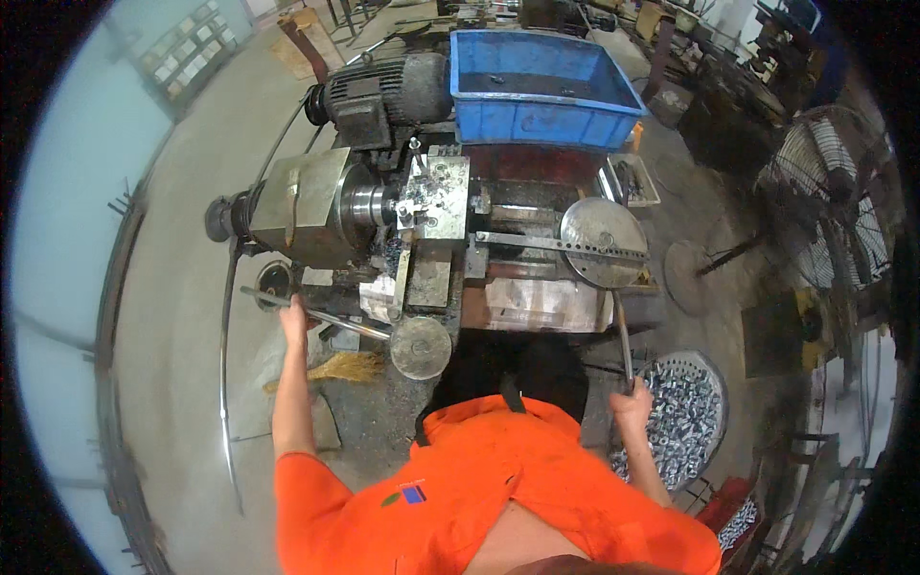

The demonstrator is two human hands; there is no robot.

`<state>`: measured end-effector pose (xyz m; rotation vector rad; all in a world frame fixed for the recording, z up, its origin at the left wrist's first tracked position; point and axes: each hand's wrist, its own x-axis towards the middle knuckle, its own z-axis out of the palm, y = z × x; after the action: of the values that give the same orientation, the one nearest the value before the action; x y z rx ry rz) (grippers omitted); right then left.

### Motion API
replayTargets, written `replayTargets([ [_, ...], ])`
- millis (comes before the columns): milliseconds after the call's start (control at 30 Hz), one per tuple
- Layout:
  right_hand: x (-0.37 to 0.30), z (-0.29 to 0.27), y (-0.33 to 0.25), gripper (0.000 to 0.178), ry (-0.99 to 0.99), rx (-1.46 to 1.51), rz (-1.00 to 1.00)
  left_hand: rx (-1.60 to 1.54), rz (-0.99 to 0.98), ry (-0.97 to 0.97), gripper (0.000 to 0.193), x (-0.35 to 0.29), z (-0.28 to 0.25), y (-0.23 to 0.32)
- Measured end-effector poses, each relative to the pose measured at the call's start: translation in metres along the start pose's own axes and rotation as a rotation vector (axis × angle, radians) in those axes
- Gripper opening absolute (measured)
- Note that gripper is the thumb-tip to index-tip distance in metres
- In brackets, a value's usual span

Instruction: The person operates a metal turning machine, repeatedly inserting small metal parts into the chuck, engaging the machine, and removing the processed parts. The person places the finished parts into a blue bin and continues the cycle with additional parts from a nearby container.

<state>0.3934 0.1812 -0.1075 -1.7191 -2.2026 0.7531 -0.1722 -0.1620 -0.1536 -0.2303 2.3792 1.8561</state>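
A compact metal-turning lathe point(407, 264) is set directly in front of the person, across the middle of the view. If it were under power, a loose sleeve could be drawn in by its exposed rotating parts; whether anything is spinning cannot fairly be judged from this height. Behind the tool slide, a blue plastic crate point(537, 125) is perched; were it shaken by vibration, it could be shifted toward the machine. Beside the crate, a finned electric motor point(383, 101) is fitted with a pulley point(315, 104) at its left end, by which trailing cloth could be caught. On the floor at right, a shallow basin point(723, 407) is placed near the person's side, and it could be tipped by a careless step. At the right of the lathe, a round metal disc point(599, 222) is crossed by a perforated bar point(537, 241), where a finger could be pinched if the linkage were swung. If the left rod point(350, 325) or the right rod point(624, 335) were pulled too hard, a cutting edge at the tool post point(443, 196) could be chipped. The left rod is grasped near its outer end by the left hand point(294, 321); the right rod's lower end is gripped by the right hand point(631, 410). Either hold could be lost through oily palms. Small metal pieces point(678, 426) are heaped in the basin, and could be scattered underfoot if it were knocked.
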Motion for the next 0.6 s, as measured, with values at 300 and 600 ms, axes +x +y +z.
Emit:
replayTargets([
  [300, 0.074, -0.042, 0.044, 0.054, 0.139, -0.494, -0.113, 0.063, -0.017, -0.017, 0.038, -0.022, -0.012, 0.011],
  [600, 0.226, -0.049, 0.040, 0.068, 0.428, -0.702, 0.025, -0.016, -0.059, -0.247, 0.046, -0.013, -0.003, 0.015],
])
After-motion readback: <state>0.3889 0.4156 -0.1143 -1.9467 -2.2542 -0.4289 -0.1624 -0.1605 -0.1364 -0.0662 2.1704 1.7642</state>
